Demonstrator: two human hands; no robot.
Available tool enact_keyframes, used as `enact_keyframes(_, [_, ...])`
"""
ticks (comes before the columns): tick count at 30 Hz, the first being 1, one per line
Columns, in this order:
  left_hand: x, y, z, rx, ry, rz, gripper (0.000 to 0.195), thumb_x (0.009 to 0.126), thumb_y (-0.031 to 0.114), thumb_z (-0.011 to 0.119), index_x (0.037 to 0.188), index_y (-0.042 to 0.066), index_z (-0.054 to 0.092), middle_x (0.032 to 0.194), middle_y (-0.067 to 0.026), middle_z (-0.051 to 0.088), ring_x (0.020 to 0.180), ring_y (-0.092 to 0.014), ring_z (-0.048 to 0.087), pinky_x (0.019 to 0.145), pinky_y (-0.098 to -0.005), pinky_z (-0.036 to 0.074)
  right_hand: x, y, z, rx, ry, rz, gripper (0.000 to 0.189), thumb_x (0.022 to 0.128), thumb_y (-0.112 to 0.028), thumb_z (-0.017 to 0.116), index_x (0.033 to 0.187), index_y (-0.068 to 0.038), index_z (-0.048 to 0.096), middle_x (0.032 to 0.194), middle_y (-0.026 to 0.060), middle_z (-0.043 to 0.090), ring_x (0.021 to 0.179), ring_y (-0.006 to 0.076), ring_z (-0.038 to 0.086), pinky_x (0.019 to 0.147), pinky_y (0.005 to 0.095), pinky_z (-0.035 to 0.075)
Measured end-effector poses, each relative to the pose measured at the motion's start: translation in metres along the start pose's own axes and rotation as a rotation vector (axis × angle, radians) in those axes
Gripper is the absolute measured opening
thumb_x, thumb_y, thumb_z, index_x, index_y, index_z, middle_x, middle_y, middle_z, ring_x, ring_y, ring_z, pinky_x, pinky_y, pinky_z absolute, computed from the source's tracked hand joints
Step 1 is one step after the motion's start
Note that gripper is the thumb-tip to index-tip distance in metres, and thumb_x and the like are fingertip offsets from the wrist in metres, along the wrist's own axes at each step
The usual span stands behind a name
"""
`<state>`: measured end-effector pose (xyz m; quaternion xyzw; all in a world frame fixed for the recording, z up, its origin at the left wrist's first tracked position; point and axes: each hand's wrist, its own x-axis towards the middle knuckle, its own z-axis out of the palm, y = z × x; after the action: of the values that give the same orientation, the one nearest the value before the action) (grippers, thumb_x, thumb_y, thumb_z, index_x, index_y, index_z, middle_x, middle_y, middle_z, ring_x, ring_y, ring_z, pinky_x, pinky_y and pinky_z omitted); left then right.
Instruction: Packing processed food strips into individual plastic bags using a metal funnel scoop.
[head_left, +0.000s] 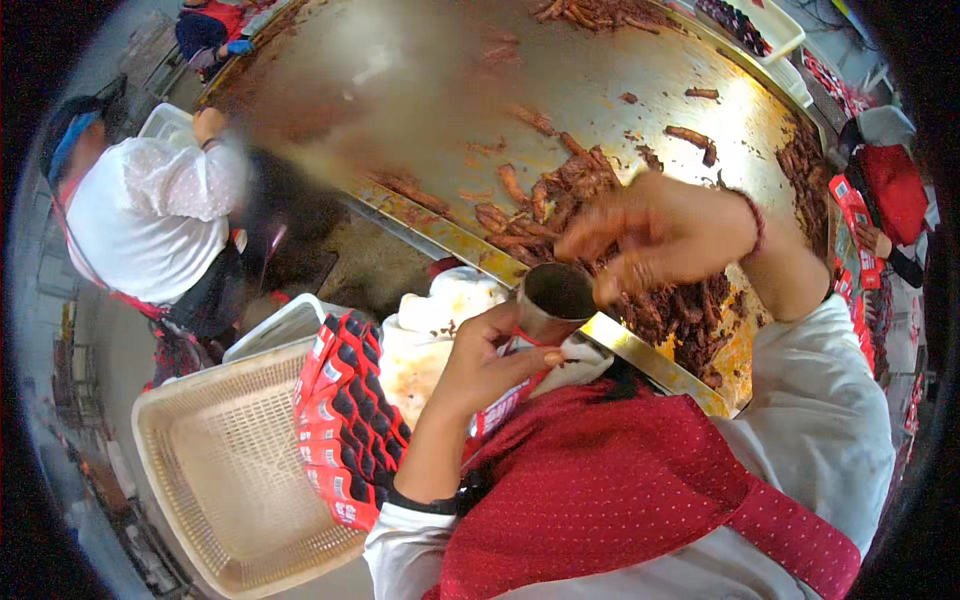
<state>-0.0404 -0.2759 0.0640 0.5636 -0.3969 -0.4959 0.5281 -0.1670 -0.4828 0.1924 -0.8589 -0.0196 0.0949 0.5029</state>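
Observation:
My left hand (491, 360) holds a short metal tube (556, 296) upright at the near edge of a metal table, with its wide mouth facing up. A red printed packet (501, 409) hangs below the tube, partly hidden by my hand and apron. Just right of the tube's mouth is my right hand (660, 232), blurred, with its fingers bent downward; whether it holds anything is not clear. Beneath and behind it, reddish-brown strips of sauced food (570, 184) lie heaped on the table top (450, 90).
A beige plastic basket (247, 450) stands at the left, with red-and-black packets (349, 420) stacked at its right side. White cloth (442, 307) lies by the table's raised rim (480, 247). A co-worker (157, 217) is at the left; other people are at the upper left and right.

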Motion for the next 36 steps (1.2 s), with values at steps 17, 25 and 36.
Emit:
enact_keyframes(17, [-0.222, -0.02, -0.118, 0.97, 0.844, 0.082, 0.022, 0.081, 0.007, 0.064, 0.101, 0.0, 0.066, 0.092, -0.0143, 0.068, 0.085, -0.027, 0.065, 0.078, -0.0329, 0.05, 0.011, 0.02, 0.041, 0.294, 0.634, 0.203, 0.057, 0.093, -0.053, 0.046, 0.109, 0.0, 0.059, 0.095, 0.0088, 0.064, 0.056, 0.0151, 0.059, 0.057, 0.0263, 0.047])
enact_keyframes(25, [-0.099, -0.089, -0.042, 0.923, 0.541, 0.032, 0.045, 0.062, 0.019, 0.083, 0.099, 0.003, 0.064, 0.106, -0.0127, 0.064, 0.099, -0.03, 0.06, 0.086, -0.0383, 0.046, 0.006, 0.058, 0.033, 0.502, 0.843, 0.132, 0.055, 0.092, -0.051, 0.049, 0.11, 0.0, 0.057, 0.083, 0.0082, 0.062, 0.054, 0.0153, 0.058, 0.053, 0.0259, 0.047])
enact_keyframes(36, [-0.079, -0.094, -0.02, 1.006, 0.358, 0.008, 0.04, 0.073, 0.016, 0.073, 0.11, 0.007, 0.06, 0.09, -0.0125, 0.061, 0.078, -0.031, 0.062, 0.065, -0.0398, 0.05, -0.01, 0.069, 0.035, 0.494, 0.86, 0.319, 0.061, 0.09, -0.057, 0.049, 0.099, 0.002, 0.06, 0.087, 0.0092, 0.061, 0.052, 0.0146, 0.056, 0.053, 0.027, 0.048])
